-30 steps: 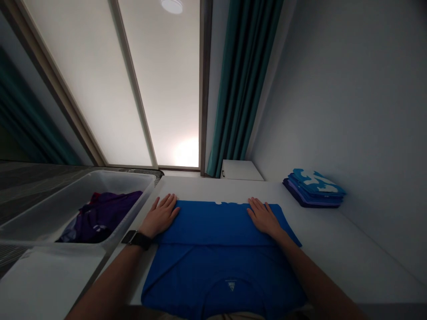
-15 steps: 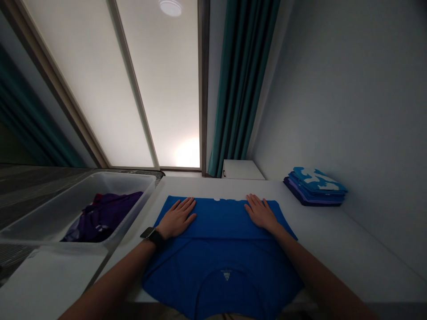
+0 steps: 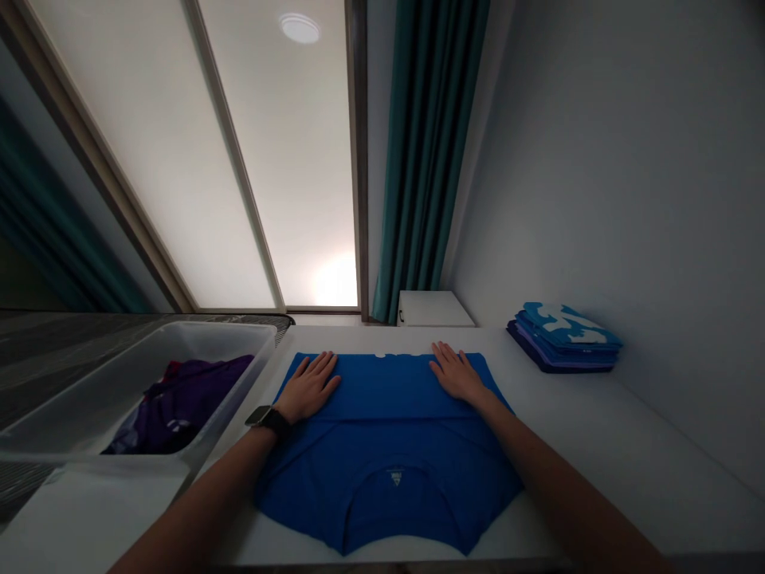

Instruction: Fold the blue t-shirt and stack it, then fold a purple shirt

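A bright blue T-shirt (image 3: 388,446) lies spread on the white table (image 3: 598,430), its far part folded back toward me and its collar with a small white logo near the front edge. My left hand (image 3: 311,387), with a dark watch on the wrist, lies flat and open on the far left of the folded part. Flat on the far right of the same fold rests my right hand (image 3: 455,373), fingers stretched out. Neither hand grips the cloth.
A translucent plastic bin (image 3: 77,406) at the left holds crumpled purple clothes (image 3: 179,399). A stack of folded blue and purple garments (image 3: 562,335) sits at the table's back right by the wall. Behind the table stand a small white cabinet (image 3: 433,308) and a teal curtain (image 3: 427,151).
My left hand slid from the shirt's left edge inward onto the cloth. Both hands sit slightly farther away on the fold, and the view has shifted so more of the collar shows.
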{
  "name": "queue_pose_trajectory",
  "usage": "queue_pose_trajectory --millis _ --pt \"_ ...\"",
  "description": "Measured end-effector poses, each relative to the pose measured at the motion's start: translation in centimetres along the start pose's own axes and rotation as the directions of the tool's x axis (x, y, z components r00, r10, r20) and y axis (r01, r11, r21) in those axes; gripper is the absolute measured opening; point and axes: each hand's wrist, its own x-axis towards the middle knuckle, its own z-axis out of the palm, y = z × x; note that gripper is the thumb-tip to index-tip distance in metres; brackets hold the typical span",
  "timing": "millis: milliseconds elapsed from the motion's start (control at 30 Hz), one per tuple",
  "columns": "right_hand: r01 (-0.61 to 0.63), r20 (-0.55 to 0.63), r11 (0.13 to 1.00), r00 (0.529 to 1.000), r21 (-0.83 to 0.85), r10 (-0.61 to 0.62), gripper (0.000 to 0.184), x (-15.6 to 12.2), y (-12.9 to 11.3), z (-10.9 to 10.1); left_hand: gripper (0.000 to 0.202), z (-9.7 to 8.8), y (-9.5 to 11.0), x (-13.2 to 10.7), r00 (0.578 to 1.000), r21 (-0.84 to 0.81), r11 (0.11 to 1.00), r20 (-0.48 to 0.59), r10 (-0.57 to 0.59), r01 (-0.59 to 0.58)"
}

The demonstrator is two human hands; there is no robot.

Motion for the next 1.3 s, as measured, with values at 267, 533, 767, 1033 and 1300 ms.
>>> queue_pose_trajectory --millis 267,533,767,1033,1300 --pt "-0.084 -0.030 0.996 0.996 -0.041 0.083 0.066 -1.9 3.6 0.7 0.060 -0.8 -1.4 -0.4 0.965 0.071 0.962 -0.016 -0.263 0.263" --pt "-0.122 -0.116 0.984 0.984 0.129 0.137 0.062 -2.2 7.5 1.0 0.061 -1.2 2.4 1.4 0.993 0.035 0.993 -0.041 -0.111 0.112" --pt "-0.097 -0.170 0.953 0.974 0.288 0.151 0.058 -3.3 9.6 0.6 0.056 -1.2 13.9 5.4 0.924 -0.050 0.923 0.022 0.382 -0.381" --pt "-0.010 -0.315 0.782 0.912 0.624 0.263 0.044 -3.5 11.3 0.0 0.025 -0.7 26.4 8.5 0.764 -0.023 0.769 -0.131 0.632 -0.639" --pt "0.068 -0.377 0.591 0.827 0.804 0.417 0.037 -3.2 12.7 0.1 0.026 1.1 31.1 9.8 0.705 -0.030 0.705 -0.086 0.704 -0.708"
